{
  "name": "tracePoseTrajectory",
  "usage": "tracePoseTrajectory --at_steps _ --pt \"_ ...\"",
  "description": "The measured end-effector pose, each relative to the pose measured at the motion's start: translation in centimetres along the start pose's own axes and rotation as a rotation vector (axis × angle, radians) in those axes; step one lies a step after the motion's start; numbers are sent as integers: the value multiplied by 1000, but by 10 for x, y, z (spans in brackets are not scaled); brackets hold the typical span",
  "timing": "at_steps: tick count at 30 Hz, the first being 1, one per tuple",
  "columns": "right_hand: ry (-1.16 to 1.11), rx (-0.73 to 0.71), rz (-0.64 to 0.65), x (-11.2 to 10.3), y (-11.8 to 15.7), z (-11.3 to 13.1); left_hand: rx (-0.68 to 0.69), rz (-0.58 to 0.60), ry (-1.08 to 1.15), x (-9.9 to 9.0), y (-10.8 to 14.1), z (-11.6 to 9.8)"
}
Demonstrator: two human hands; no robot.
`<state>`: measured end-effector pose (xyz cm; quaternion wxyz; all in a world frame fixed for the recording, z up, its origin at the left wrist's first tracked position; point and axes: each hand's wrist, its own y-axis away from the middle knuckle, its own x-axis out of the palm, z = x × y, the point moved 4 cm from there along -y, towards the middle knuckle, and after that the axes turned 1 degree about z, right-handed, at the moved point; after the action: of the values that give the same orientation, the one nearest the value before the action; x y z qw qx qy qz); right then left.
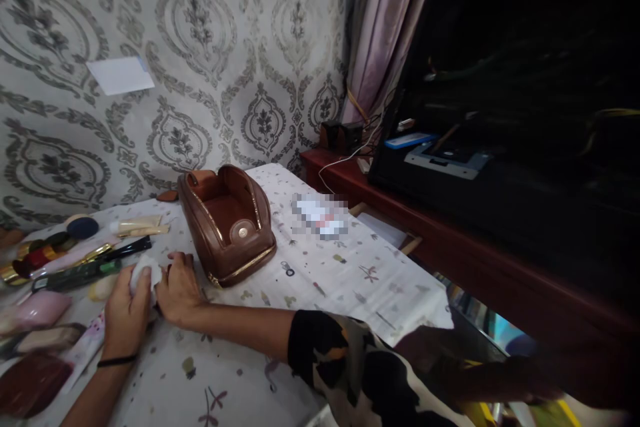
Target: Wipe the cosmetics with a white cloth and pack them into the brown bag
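Note:
My left hand (127, 307), with a dark band at its wrist, is closed around a crumpled white tissue (147, 271). Right beside it, my right hand (181, 290) has curled fingers against the tissue's edge; what they grip is hidden. Just beyond my right hand stands a brown leather cosmetic bag (240, 260), its top unzipped and its inside showing. To the left of my hands lie a dark green tube (75, 275), a pale round item (101, 287), a pink item (44, 309) and a white tube with pink marks (87, 341).
More cosmetics spread left, including a dark red case (33, 383) and a cream tube (137, 225). A blurred-out item (320, 216) lies on the patterned tablecloth (350, 287). At right are a reddish wooden stand (430, 233) and a large dark screen (525, 80).

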<state>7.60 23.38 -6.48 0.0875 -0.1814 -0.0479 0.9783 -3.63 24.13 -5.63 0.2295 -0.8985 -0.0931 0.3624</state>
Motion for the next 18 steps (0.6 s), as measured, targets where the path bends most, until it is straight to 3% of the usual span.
tracePoseTrajectory --at_steps 3,7,13,18 --pt "102 -4 100 -9 6 -1 3 -16 16 0 1 -1" --pt "148 -141 214 -23 19 -6 -40 -12 40 1 3 -4" --pt "23 -200 209 -27 22 -17 -102 -45 155 -2 7 -7" --pt "-110 -194 165 -22 17 -23 -304 -80 404 1 8 6"
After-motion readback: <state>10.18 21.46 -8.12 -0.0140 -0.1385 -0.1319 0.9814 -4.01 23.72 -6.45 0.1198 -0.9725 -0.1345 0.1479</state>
